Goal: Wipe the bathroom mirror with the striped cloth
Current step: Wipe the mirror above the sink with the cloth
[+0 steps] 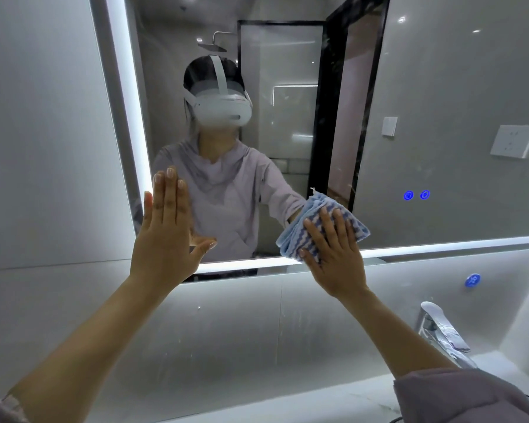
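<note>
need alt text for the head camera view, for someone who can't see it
A person's right hand presses a folded blue striped cloth flat against the lower edge of a lit bathroom mirror. The left hand is open, palm toward the glass at its lower left corner. A chrome faucet stands at lower right.

Pale lilac sleeve (461, 398) pushed up each bare forearm; white headset (223, 108) strapped overhead.
</note>
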`<state>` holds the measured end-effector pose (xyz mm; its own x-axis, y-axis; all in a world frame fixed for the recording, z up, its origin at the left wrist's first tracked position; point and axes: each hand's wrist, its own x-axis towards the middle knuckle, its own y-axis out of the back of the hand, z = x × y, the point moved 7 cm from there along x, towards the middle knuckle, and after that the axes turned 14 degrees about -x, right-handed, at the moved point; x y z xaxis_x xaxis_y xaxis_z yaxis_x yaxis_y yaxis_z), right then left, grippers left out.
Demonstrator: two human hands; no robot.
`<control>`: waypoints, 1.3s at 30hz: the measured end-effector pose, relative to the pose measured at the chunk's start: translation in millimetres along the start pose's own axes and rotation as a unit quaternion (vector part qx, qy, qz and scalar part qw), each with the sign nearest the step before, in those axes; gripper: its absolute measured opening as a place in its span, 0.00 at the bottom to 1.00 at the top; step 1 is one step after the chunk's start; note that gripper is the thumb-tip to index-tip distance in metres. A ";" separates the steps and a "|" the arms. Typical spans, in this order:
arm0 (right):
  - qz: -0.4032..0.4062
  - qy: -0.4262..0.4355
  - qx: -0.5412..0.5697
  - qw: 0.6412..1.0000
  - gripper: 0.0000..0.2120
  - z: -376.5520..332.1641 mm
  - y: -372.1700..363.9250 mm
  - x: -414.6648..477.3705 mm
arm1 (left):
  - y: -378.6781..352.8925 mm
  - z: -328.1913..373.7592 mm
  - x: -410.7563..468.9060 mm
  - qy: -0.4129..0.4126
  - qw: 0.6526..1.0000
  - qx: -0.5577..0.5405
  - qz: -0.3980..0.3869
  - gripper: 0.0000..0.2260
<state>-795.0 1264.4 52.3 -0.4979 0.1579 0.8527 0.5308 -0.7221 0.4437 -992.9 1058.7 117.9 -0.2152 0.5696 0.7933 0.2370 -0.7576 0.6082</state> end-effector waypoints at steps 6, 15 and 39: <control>-0.031 -0.042 -0.014 0.999 0.29 46.6 -4.0 -11.8 | 0.6 1.6 1.3 0.002 1.000 0.004 0.000 0.49; -0.080 -0.186 0.032 0.979 0.29 60.9 -4.5 -21.6 | 1.9 1.5 0.7 0.011 1.000 0.003 0.000 0.50; -0.020 -0.012 0.049 0.999 0.31 -115.6 4.3 5.1 | 6.4 8.7 0.3 0.016 1.000 0.003 -0.013 0.49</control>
<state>-874.5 1184.2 26.7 -0.5052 0.2022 0.8390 0.5755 -0.6455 0.5021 -983.3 1056.8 122.3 -0.2520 0.5790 0.7755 0.2358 -0.7404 0.6294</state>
